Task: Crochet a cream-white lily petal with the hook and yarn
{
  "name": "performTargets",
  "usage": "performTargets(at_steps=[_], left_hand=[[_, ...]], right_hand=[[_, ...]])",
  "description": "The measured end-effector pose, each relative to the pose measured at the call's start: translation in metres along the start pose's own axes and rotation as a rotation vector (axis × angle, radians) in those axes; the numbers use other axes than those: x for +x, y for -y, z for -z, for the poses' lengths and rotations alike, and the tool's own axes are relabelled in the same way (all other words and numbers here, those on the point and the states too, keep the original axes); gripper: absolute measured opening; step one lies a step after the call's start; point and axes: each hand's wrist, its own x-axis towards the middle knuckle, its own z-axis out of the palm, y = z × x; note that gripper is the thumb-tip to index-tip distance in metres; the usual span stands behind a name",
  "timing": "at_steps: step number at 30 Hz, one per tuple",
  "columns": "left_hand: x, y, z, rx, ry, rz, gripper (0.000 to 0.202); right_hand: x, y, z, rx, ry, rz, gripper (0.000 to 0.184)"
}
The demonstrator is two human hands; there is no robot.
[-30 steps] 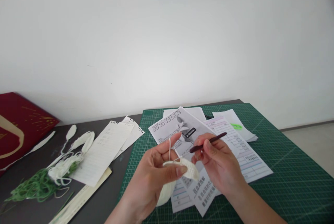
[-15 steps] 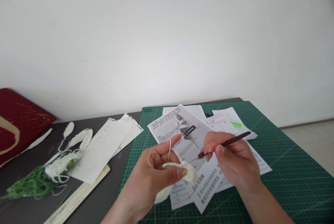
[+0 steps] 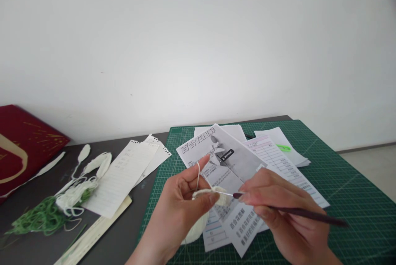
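Head view: L hand [image 3: 182, 203] sits over the left-front part of the green cutting mat [image 3: 340, 182], thumb & fingers pinching a small white crochet piece [image 3: 216, 195]. Its index finger is raised w/ 1 yarn strand [image 3: 197, 174] looped over it. R hand [image 3: 278, 211], also over the mat & just right of L, grips a dark crochet hook [image 3: 297, 211] betw. thumb & fingers pressed together. The metal tip touches the crochet piece; the handle points right. Printed sheets [image 3: 272, 158] lie on the mat under both hands. Left of the mat, on the dark table [image 3: 123, 236]: lined paper [image 3: 123, 178], white yarn bits [image 3: 77, 191], green yarn tangle [image 3: 37, 219], red box [image 3: 21, 145] farthest left.
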Motion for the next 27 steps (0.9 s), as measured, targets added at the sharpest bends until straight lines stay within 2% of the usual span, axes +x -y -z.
performTargets(at_steps=[6,9,12,16,21,23,27], left_hand=[[0.003,0.011,-0.002,0.070,-0.162,-0.134,0.075],[0.006,0.012,-0.002,0.101,-0.216,-0.189,0.076],[0.007,0.012,-0.003,0.163,-0.270,-0.247,0.070],[0.005,0.018,-0.005,0.322,-0.345,-0.379,0.058],[0.004,0.025,-0.005,0.494,-0.408,-0.549,0.045],[0.005,0.024,-0.003,0.504,-0.408,-0.573,0.046],[0.007,0.017,0.002,0.430,-0.380,-0.538,0.044]], right_hand=[[-0.004,0.001,-0.014,-0.329,0.031,0.246,0.043],[-0.004,0.000,-0.018,-0.468,0.051,0.432,0.030],[-0.002,0.004,-0.019,-0.634,0.064,0.452,0.015],[0.003,0.008,-0.020,-0.728,0.075,0.506,0.016],[0.008,0.001,-0.019,-0.695,0.070,0.566,0.017],[0.009,-0.002,-0.018,-0.666,0.066,0.586,0.021],[0.010,-0.004,-0.018,-0.671,0.098,0.607,0.026]])
